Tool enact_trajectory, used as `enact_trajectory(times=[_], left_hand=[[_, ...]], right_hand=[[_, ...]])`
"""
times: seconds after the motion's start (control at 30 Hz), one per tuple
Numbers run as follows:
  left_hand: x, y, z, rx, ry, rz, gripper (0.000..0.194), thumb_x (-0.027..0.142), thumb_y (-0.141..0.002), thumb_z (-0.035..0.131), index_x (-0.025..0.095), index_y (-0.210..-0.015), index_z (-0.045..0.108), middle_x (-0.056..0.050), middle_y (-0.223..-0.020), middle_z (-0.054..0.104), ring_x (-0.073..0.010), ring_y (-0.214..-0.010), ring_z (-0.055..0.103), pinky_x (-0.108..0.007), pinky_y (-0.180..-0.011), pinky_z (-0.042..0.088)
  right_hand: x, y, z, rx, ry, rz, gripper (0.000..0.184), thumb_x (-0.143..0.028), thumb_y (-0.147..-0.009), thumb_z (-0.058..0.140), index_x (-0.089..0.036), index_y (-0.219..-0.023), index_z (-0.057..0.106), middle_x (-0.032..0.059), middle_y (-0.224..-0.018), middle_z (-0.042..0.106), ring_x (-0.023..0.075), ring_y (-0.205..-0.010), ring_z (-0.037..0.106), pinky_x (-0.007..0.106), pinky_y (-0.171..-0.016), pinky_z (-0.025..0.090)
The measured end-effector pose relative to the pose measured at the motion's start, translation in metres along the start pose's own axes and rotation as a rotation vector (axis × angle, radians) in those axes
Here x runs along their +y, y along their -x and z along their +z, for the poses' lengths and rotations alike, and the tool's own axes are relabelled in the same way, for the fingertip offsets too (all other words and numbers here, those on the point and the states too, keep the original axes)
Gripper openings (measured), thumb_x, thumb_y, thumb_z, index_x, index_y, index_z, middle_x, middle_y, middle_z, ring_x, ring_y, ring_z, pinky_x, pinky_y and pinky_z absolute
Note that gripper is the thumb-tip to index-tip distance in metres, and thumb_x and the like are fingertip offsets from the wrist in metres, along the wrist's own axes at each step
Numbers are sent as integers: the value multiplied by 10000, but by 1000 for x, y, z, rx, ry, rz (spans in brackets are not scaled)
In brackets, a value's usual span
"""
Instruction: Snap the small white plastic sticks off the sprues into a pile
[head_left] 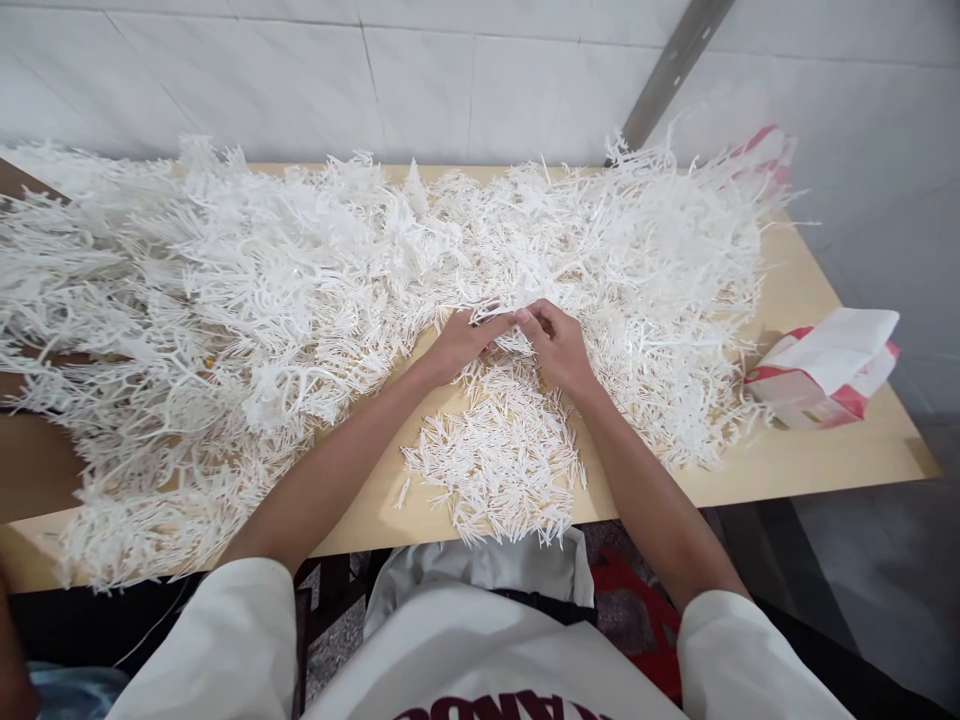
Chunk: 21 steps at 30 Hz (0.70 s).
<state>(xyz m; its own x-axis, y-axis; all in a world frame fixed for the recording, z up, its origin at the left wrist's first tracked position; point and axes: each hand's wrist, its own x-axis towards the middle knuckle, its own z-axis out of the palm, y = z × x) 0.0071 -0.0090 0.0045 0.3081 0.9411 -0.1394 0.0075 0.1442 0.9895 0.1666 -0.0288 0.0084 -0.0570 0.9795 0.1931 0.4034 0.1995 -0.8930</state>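
Both hands meet over the middle of the table, among thin white branching plastic strands. My left hand (463, 342) is closed, its thumb and fingers pinching a slim white branched strand (491, 312). Close against it, my right hand (556, 345) pinches at the same strand with thumb and forefinger. Fingers partly hide where the strand is gripped. Below the hands, between my forearms, lies a loose pile of short white pieces (495, 460). Behind and to both sides spreads a large tangled heap of white branched strands (300, 260).
A pale wooden table (847, 455) stands against a tiled wall (510, 90). An open red-and-white paper box (817, 375) sits at the right, with another pink-and-white item (765, 150) behind the heap. A metal post (667, 80) leans at the back. Another person's arm (37, 455) shows at the left.
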Motion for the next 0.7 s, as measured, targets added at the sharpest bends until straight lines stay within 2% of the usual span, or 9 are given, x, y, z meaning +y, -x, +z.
enact_trajectory(times=[0.17, 0.37, 0.47, 0.57, 0.63, 0.7], left_hand=[[-1, 1, -1, -48, -2, 56, 250, 379, -736, 693, 153, -728, 586, 6, -660, 553, -50, -569, 465, -193, -517, 399], [-1, 1, -2, -75, 72, -99, 352, 429, -675, 735, 159, -871, 620, -28, -768, 637, -80, -607, 545, -201, -518, 445], [3, 3, -5, -153, 151, -83, 359, 453, -674, 724, 155, -837, 609, -26, -738, 635, -66, -555, 525, -178, -451, 378], [7, 3, -10, -268, 201, -58, 310, 446, -709, 670, 155, -710, 562, 21, -573, 524, -20, -415, 357, -174, -382, 216], [8, 1, -14, -218, 231, -59, 285, 414, -711, 663, 168, -675, 524, 57, -518, 413, -8, -387, 264, -182, -381, 164], [8, -1, -15, -96, 259, -53, 292, 394, -705, 670, 179, -655, 479, 69, -524, 344, -10, -397, 234, -189, -388, 158]], right_hand=[[7, 0, -7, -86, 106, -30, 475, -602, -851, 489, -189, -617, 490, -34, -586, 405, 95, -583, 372, 269, -569, 292], [6, -1, -6, -190, -194, 103, 343, -522, -826, 584, -200, -711, 558, -63, -547, 392, 70, -497, 361, 241, -492, 306], [2, -1, -3, -266, -412, 138, 309, -479, -817, 616, -203, -689, 560, -64, -568, 414, 61, -493, 390, 236, -513, 385], [-3, 0, -4, -331, -655, 117, 299, -414, -803, 628, -207, -629, 501, -45, -622, 477, 78, -558, 484, 265, -593, 471], [-7, 0, -7, -283, -715, 58, 291, -384, -816, 596, -211, -617, 472, -23, -679, 519, 102, -654, 552, 298, -686, 507], [-9, -1, -10, -191, -663, 36, 240, -387, -841, 546, -220, -675, 501, -3, -759, 557, 121, -748, 586, 322, -758, 519]])
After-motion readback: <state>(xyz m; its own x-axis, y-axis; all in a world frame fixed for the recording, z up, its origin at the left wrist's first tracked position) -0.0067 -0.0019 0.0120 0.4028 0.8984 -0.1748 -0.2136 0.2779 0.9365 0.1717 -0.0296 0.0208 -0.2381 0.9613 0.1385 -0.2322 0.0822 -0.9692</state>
